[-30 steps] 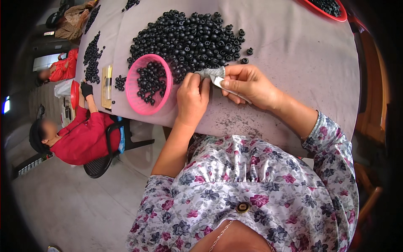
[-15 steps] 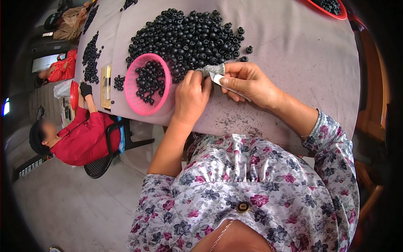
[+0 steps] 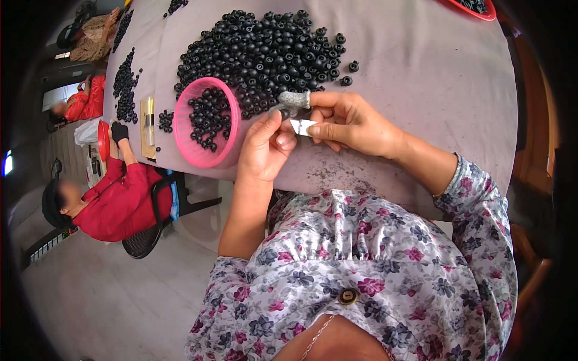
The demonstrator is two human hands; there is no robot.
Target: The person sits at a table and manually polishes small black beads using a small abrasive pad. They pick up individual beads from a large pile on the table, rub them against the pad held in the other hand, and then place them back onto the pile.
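Observation:
My right hand (image 3: 361, 126) pinches a small pointed blade with a white body (image 3: 304, 127) between thumb and fingers. A grey knitted finger cover (image 3: 295, 99) sits on its stretched index finger. Close beside the blade's tip, my left hand (image 3: 265, 144) is turned partly palm up, fingers curled and thumb raised. What it holds, if anything, is hidden or too small to make out. Just beyond both hands lies a large heap of small round black parts with holes (image 3: 259, 57). To the left of my left hand stands a pink mesh basket (image 3: 182, 144), partly filled with the same black parts (image 3: 211, 117).
Dark crumbs (image 3: 340, 174) are scattered on the grey tablecloth (image 3: 421, 90) near its front edge. A red tray (image 3: 490, 13) of black pieces stands far right. At left are smaller piles (image 3: 125, 90), and a person in a red jacket (image 3: 123, 204) sits on a black chair (image 3: 142, 243).
My left hand has rolled palm up and shifted slightly left. The blade has turned in my right hand, and its index finger has moved left. The view has shifted slightly.

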